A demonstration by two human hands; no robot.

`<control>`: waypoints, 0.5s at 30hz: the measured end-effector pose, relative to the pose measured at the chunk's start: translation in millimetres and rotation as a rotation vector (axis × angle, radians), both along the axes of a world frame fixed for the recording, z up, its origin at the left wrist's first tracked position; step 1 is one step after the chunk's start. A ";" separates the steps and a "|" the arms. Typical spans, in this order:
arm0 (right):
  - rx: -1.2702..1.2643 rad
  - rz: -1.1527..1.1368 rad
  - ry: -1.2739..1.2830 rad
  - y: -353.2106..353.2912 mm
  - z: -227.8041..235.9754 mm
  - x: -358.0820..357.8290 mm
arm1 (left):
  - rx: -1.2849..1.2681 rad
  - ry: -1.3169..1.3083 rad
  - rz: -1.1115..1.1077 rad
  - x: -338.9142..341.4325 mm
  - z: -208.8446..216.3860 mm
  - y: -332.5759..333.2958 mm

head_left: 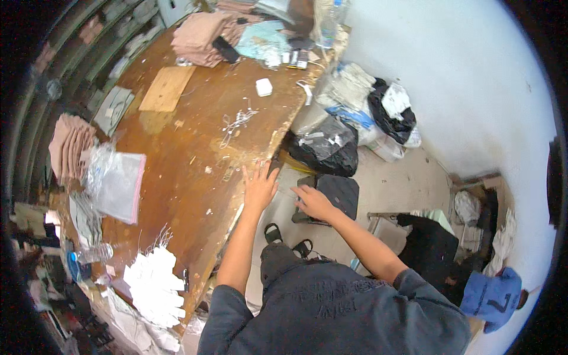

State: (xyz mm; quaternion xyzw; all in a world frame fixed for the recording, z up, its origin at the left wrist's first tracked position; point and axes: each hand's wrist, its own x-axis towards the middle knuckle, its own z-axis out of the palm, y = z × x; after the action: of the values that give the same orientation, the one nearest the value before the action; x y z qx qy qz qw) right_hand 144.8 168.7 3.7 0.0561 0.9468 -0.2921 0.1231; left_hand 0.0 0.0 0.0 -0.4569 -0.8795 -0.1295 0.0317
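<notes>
My left hand (258, 184) rests on the right edge of a worn brown wooden table (183, 183), its fingers spread and nothing in them. To its right, my right hand (314, 202) hangs in the air over the floor, fingers apart and holding nothing. Just beyond the right hand is a black seat or stool (337, 194), low down; whether the fingers touch it I cannot tell. Beyond my left hand, thin white strings (238, 123) lie tangled on the table, with a small white box (264, 87) farther off.
Folded pink cloth (198, 36) is stacked at the far end; another pink stack (70, 148) stands left beside clear plastic bags (118, 184). White tags (155, 285) lie near left by a bottle (94, 254). Black bags (326, 145) crowd the floor along the wall (461, 77).
</notes>
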 end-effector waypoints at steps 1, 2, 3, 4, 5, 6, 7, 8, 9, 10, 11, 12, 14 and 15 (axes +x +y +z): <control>0.013 0.008 0.081 3.4 2.7 -13.5 | 0.001 -0.011 0.030 3.9 -1.5 3.4; 0.018 0.012 0.158 -2.2 0.0 -39.4 | 0.000 -0.021 0.058 -5.6 -8.1 -1.3; 0.008 0.019 0.198 -25.8 -5.6 -55.5 | -0.036 -0.061 0.109 -5.5 -13.0 -26.3; 0.025 0.024 0.250 -31.9 -9.8 -78.2 | -0.040 -0.086 0.155 -13.1 -20.0 -36.4; 0.041 0.025 0.302 -36.9 -14.5 -98.6 | -0.054 -0.110 0.198 -20.7 -27.4 -46.6; 0.111 0.056 0.290 -39.1 -19.2 -117.2 | -0.024 -0.082 0.237 -28.5 -35.1 -55.5; 0.166 0.064 0.247 -45.2 -24.3 -131.3 | -0.029 -0.131 0.279 -37.2 -42.0 -67.4; 0.224 0.069 0.203 -50.5 -30.6 -143.1 | -0.017 -0.161 0.317 -43.9 -50.1 -77.6; 0.281 0.072 0.153 -57.0 -37.6 -152.7 | 0.000 -0.191 0.353 -48.7 -58.7 -87.3; 0.289 0.044 0.061 -64.3 -44.0 -159.4 | -0.024 -0.226 0.364 -52.4 -67.1 -95.6; 0.336 0.016 0.101 -73.1 -49.6 -159.1 | -0.033 -0.192 0.342 -52.5 -75.3 -102.6; 0.392 -0.013 0.090 -84.9 -53.4 -158.0 | -0.034 -0.155 0.322 -52.6 -81.4 -110.2; 0.482 -0.042 -0.050 -98.1 -57.6 -158.0 | -0.067 -0.158 0.308 -50.0 -91.0 -116.0; 0.481 -0.034 -0.054 -99.3 -58.0 -161.2 | -0.010 -0.115 0.318 -51.9 -93.7 -114.0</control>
State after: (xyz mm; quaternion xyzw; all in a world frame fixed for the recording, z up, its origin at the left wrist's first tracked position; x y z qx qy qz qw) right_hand -16.4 69.4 -54.3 0.1077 0.9843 -0.0588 0.1266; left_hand -51.9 -114.0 -93.7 -0.3037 -0.9417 -0.1444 -0.0008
